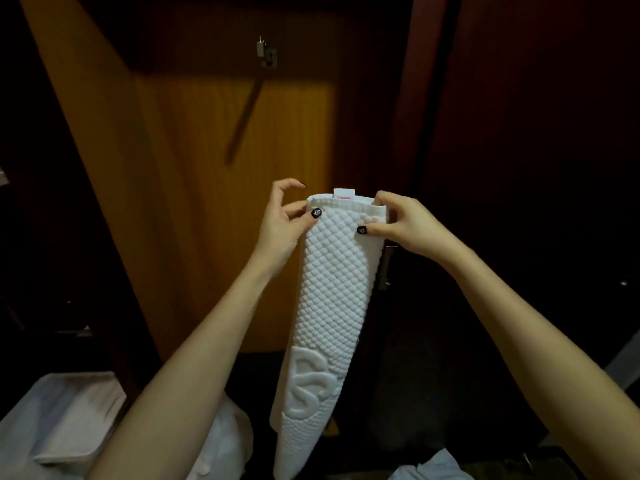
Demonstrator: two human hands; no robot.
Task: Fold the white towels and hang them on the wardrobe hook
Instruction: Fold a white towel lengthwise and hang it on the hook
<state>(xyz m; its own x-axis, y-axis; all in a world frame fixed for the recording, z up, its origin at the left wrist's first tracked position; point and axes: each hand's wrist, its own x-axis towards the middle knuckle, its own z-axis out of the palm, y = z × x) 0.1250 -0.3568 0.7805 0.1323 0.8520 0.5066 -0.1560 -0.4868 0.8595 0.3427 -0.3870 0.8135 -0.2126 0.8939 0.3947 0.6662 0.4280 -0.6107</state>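
Observation:
A white quilted towel (329, 306), folded into a long narrow strip, hangs straight down in front of me, with a small label showing at its top edge. My left hand (282, 223) pinches the top left corner, thumb on the front. My right hand (398, 225) pinches the top right corner the same way. A small metal hook (267, 55) is fixed high on the wooden wardrobe panel (207, 168), well above and left of the towel.
More white towels (69, 420) lie heaped at the lower left, and another white cloth (429, 467) shows at the bottom right. A dark wardrobe door (519, 133) with a metal handle (386, 268) stands to the right.

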